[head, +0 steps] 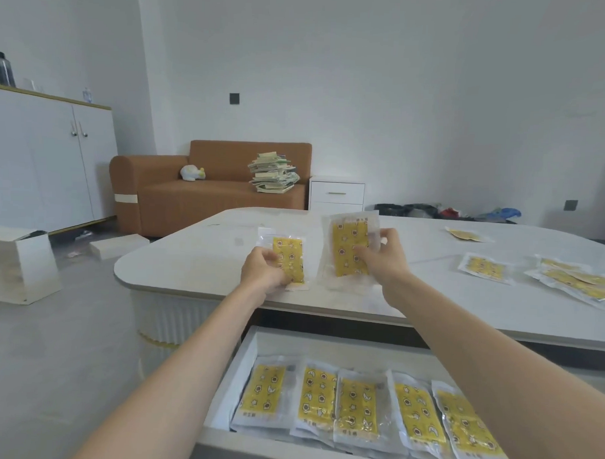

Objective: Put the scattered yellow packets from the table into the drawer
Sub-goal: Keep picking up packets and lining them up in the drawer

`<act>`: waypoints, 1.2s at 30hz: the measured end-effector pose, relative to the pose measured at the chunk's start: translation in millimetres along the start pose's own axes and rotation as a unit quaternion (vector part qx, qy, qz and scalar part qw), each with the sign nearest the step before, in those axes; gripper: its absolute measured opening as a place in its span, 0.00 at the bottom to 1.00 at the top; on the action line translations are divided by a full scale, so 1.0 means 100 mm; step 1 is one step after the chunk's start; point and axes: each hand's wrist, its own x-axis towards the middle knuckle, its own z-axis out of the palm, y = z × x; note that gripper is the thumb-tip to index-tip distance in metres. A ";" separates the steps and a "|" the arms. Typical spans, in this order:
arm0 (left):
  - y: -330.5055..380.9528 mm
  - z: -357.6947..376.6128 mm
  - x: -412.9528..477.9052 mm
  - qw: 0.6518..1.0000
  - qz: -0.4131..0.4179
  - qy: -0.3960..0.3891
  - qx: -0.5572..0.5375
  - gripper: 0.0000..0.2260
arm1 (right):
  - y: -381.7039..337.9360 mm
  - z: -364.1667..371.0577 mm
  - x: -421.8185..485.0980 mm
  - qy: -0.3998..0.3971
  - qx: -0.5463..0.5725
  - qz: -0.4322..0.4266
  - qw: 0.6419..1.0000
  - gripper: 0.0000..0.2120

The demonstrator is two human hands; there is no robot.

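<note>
Now, left hand: pinching a small yellow patterned packet in clear plastic, low over the white rounded worktop.
Right hand: gripping a larger yellow packet, held upright above the worktop.
Far right of worktop: loose yellow packets lying flat.
Open white drawer, below the worktop edge: five yellow packets in a row.

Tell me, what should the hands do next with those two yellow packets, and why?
Probably bring both down into the drawer. The left hand grips one yellow packet and the right hand holds up another packet, both over the table. The drawer is open just below, with a row of packets already in it. More loose packets wait on the right.
</note>
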 end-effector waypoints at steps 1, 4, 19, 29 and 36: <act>0.03 0.00 -0.03 1.000 0.003 0.021 -0.011 0.19 | -0.04 -0.02 0.00 0.004 0.016 -0.007 1.000 0.13; 0.12 0.02 -0.07 0.996 0.038 0.053 -0.060 0.21 | -0.07 -0.07 0.02 0.018 0.049 -0.008 0.999 0.15; 0.06 0.28 0.06 0.989 0.014 -0.057 -0.133 0.13 | 0.34 0.03 0.11 -0.053 0.029 -0.035 0.998 0.14; 0.07 0.27 -0.03 0.986 0.039 -0.050 -0.153 0.09 | 0.22 0.03 0.09 -0.069 -0.022 -0.007 0.997 0.19; 0.28 0.16 -0.22 0.982 0.054 -0.076 -0.166 0.04 | -0.10 -0.08 -0.03 -0.084 0.024 0.012 0.996 0.19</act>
